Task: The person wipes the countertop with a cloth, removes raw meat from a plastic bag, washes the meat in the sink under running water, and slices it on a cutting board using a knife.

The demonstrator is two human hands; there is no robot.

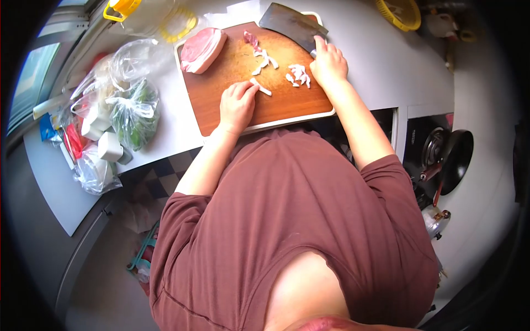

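On the wooden cutting board (215, 110), my left hand (238, 105) is closed, its fingertips pinching one end of a white strip of fat (263, 88). My right hand (330, 65) grips the handle of a cleaver (292, 26), whose broad dark blade lies over the board's far right corner. A thick slab of raw pork (203, 49) rests at the board's far left. Near the middle lie more white fat strips (266, 60) and a small reddish meat piece (250, 38). Small cut bits of fat (298, 75) form a pile at the right, below the cleaver.
Plastic bags, one with green vegetables (135, 116), crowd the counter (165, 118) on the left. Behind the board stands a clear jug with a yellow cap (122, 7). A yellow basket (402, 12) is at the far right. A black wok (458, 163) sits beside the stove (418, 138).
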